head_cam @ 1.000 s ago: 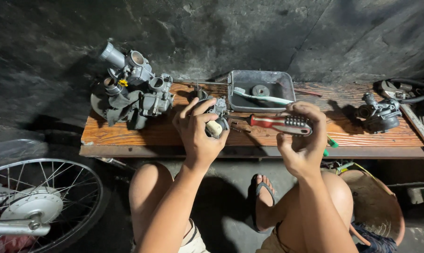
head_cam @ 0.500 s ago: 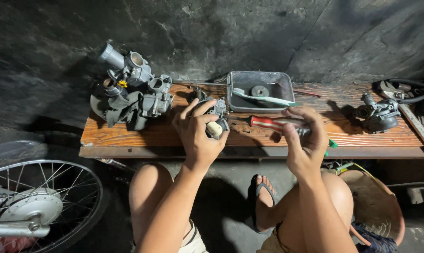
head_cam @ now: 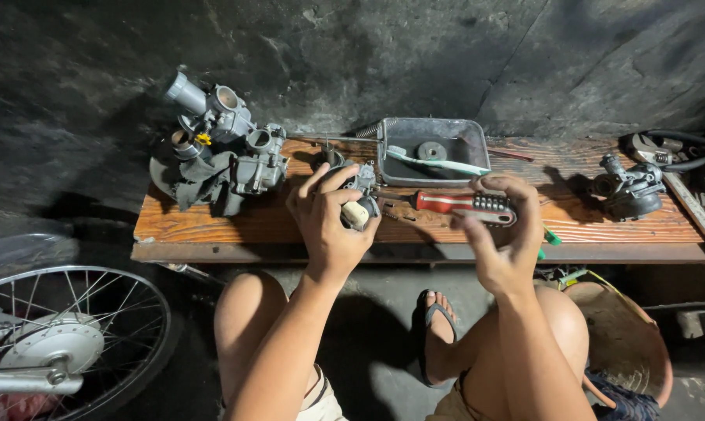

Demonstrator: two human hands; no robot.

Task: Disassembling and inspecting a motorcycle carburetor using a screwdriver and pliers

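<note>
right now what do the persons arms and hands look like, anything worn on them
Both arms are bare from elbow to fingers: no sleeves, gloves, watch or bands show. The left hand and the right hand show no rings that can be made out. The forearms are slim, and the fingernails are short. Lower in the view are bare knees, light shorts and a flip-flop sandal on one foot.

Left hand (head_cam: pixel 329 222) is raised, fingers curled closed around a small part, forearm running near to far. Right hand (head_cam: pixel 502 234) sits just right of it, fingers bent in a loose pinch.
</note>
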